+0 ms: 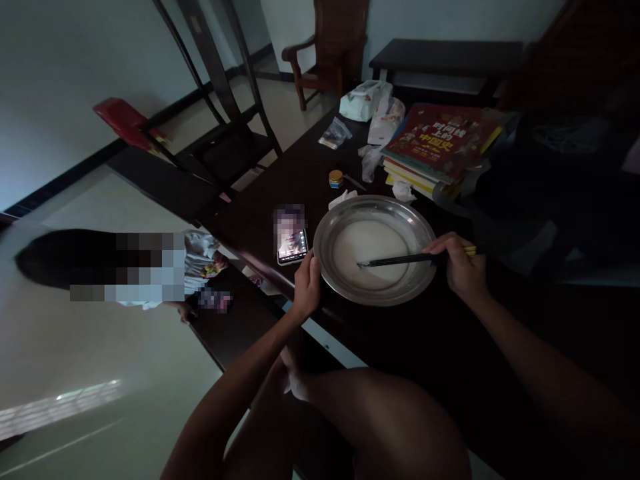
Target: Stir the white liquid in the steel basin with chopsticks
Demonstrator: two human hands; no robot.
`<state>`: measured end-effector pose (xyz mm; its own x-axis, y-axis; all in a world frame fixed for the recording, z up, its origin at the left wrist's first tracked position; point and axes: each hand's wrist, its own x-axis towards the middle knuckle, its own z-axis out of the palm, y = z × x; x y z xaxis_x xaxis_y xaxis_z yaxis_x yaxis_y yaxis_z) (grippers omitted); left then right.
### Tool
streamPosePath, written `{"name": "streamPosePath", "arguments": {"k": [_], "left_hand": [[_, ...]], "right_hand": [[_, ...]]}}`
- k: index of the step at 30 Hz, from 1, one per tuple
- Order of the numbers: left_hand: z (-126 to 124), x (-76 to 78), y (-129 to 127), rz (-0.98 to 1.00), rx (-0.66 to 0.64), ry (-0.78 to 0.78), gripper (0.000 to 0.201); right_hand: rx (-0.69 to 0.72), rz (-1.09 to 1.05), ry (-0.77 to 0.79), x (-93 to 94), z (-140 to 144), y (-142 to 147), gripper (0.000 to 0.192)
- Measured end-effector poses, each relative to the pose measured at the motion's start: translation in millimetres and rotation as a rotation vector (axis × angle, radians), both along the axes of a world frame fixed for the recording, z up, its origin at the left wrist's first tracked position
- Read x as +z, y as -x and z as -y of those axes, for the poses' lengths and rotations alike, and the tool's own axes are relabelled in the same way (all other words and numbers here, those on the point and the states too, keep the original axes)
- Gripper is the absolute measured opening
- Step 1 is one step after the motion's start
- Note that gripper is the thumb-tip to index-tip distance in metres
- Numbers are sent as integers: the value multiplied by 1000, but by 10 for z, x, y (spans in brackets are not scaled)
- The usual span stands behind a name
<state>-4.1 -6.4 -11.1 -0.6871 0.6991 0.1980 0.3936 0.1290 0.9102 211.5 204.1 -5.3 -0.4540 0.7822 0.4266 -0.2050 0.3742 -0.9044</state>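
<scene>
Nearest the camera, a bare knee (400, 413) sits against the edge of the dark bench (450, 347). The left hand (306, 287) is curled over the near left rim of a round metal pan (330, 230), gripping it. The right hand (463, 263) is closed around a pair of dark chopsticks (400, 260), whose tips rest in the pale batter (367, 250) covering the pan's bottom. Just left of the pan lies a lit phone (291, 245). Farther back are a small yellow-lidded jar (336, 178), a stack of books (435, 150), plastic bags (367, 100) and a wooden chair (330, 50).
</scene>
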Motion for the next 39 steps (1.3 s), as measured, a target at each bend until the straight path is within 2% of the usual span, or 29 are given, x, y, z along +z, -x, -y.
{"name": "streamPosePath", "arguments": {"k": [6,10,15,19,24,28,32,37,39], "left_hand": [[0,-6,3,-15,-11,6,63],[2,-13,3,-14,-4,5,64],[3,-20,3,-14,-10,5,63],[0,-28,1,-18,4,-3,62],[2,-23,-1,-15,0,3,63],[1,-11,-4,-12,7,3,63],[-4,-7,-6,-12,-3,6,63],[-7,-11,-5,-19,3,4,64],[-7,-14,-2,-20,2,3,63]], "right_hand": [[-45,15,-21,-18,-8,-5,36],[-5,7,-37,-17,-8,-5,36],[-77,-18,-4,-11,-10,-4,37],[-37,26,-17,-11,-4,-7,37],[-69,-19,-2,-2,2,-9,38],[-19,27,-29,3,-1,-7,36],[-99,-32,-21,11,-12,0,39],[-6,2,-43,4,-5,-4,37],[-33,29,-62,-3,-12,-4,36]]}}
